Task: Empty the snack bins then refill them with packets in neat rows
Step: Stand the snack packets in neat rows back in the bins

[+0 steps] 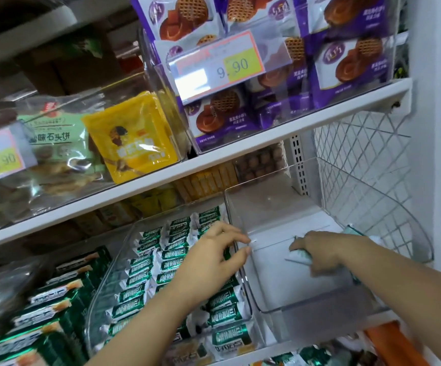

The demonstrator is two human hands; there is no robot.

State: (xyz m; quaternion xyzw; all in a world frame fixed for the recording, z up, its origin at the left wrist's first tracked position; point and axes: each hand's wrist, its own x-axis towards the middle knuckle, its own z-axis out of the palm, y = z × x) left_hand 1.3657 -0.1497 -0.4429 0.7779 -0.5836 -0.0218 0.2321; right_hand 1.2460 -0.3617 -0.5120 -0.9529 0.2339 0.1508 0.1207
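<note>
A clear plastic bin (274, 196) on the lower shelf at the right holds nothing but my right hand (324, 250), which reaches inside it and grips a white-green cloth or packet (299, 256); which of the two I cannot tell. My left hand (214, 260) hovers at the wall between this bin and the clear bin to its left (113, 260), fingers loosely curled near the rim, with nothing in them. That left bin is filled with rows of green-and-white snack packets (173, 256).
The shelf above carries clear bins of purple biscuit packs (346, 64), a yellow packet (132, 136) and a light green packet (53, 138), with price tags (219, 62) in front. More green packets (53, 294) lie lower left. A white wire grid (359, 154) closes the right end.
</note>
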